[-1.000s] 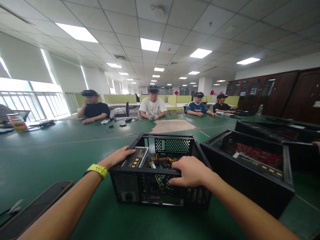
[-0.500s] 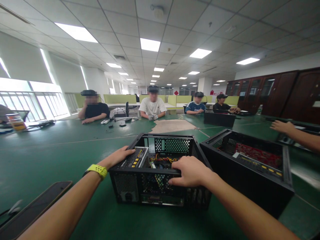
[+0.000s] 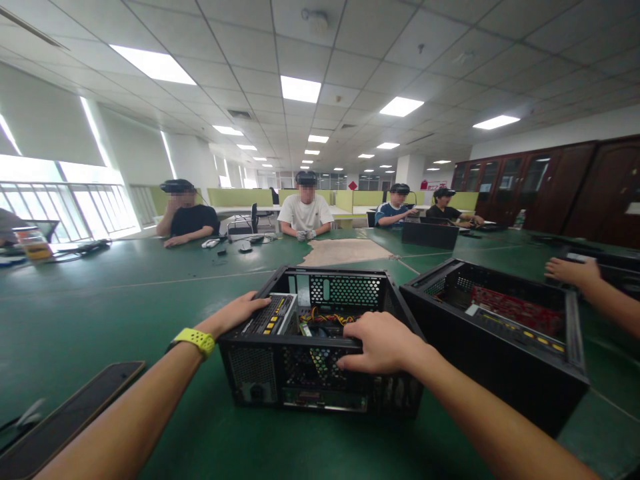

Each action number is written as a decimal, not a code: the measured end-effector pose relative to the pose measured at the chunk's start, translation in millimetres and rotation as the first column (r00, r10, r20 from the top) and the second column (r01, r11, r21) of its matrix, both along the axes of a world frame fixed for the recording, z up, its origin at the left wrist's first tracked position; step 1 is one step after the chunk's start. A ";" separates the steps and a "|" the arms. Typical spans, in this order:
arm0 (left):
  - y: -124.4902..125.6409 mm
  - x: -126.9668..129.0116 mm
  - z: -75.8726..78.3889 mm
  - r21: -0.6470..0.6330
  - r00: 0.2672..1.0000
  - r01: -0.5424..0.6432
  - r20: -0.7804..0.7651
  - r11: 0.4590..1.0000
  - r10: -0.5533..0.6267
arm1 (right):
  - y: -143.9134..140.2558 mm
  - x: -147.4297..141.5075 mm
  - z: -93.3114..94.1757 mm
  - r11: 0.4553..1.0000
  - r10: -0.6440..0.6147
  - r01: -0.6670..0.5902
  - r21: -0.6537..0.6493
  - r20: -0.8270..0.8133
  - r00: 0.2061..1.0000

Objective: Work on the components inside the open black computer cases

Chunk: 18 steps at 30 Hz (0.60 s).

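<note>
A black computer case [image 3: 320, 341] without its top panel lies on the green table in front of me. Inside it are a power supply [image 3: 267, 317] with yellow marks at the left and bundled yellow and red cables [image 3: 327, 317]. My left hand [image 3: 240, 312], with a yellow-green band at the wrist, lies flat over the left edge, its fingers stretched out onto the power supply. My right hand [image 3: 383, 342] grips the near rim, thumb on the outside and fingers curled over to the inside. Part of the case's interior is hidden behind my right hand.
Close on the right stands a second open computer case [image 3: 493, 360] with a red board inside. Another person's hand [image 3: 573, 272] is at the far right. A phone [image 3: 75, 413] lies at lower left. Beyond the cases is a beige sheet [image 3: 345, 252]; several people sit across.
My hands and the case hold still. At the right, the other person's hand has come down, and a dark case across the table has shifted slightly left.
</note>
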State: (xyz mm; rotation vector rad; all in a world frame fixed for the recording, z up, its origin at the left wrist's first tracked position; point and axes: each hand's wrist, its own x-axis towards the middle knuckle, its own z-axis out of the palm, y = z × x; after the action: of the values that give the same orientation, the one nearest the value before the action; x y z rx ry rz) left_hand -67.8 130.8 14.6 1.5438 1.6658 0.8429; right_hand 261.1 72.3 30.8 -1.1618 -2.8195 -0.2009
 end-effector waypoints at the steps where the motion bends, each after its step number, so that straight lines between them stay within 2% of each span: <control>1: 0.0 -0.4 -0.6 -0.001 1.000 0.010 0.001 1.000 -0.010 | 0.0 0.0 -0.2 1.000 -0.002 0.002 -0.001 -0.001 1.000; 9: 3.4 -0.5 -1.7 -0.017 0.999 0.028 -0.017 0.999 -0.028 | -2.4 -0.5 4.2 0.999 -0.037 0.038 -0.032 0.006 0.999; 11: 2.1 -1.0 2.8 0.011 0.998 0.039 -0.043 0.999 -0.039 | -14.5 -3.9 -4.6 0.995 -0.084 0.086 0.042 -0.063 0.995; 13: -9.9 2.1 8.9 0.148 0.990 -0.016 -0.137 0.989 0.036 | -30.6 -10.2 -22.9 0.960 -0.129 0.174 0.221 -0.205 0.970; 14: -21.1 6.1 10.8 0.282 0.971 -0.066 -0.201 0.957 0.126 | -37.9 -14.1 -34.8 0.921 -0.123 0.213 0.327 -0.275 0.954; 15: -35.6 12.1 10.5 0.451 0.936 -0.093 -0.264 0.887 0.232 | -43.4 -18.3 -47.5 0.872 -0.098 0.239 0.427 -0.325 0.941; 16: -52.2 19.8 6.9 0.617 0.887 -0.072 -0.319 0.783 0.333 | -46.3 -22.3 -60.0 0.822 -0.061 0.248 0.513 -0.354 0.933; 17: -69.4 28.7 -0.7 0.759 0.832 0.005 -0.364 0.651 0.419 | -46.6 -25.9 -71.2 0.778 -0.022 0.248 0.578 -0.368 0.929; 18: -85.3 37.8 -12.5 0.821 0.777 0.187 -0.460 0.539 0.431 | -44.3 -28.8 -80.6 0.739 0.010 0.250 0.625 -0.382 0.924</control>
State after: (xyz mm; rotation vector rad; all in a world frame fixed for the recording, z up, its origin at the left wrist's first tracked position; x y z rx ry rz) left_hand -30.0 45.5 2.1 2.6342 1.9603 1.4923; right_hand 232.3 28.1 -49.8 -1.0541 -2.0490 -0.8345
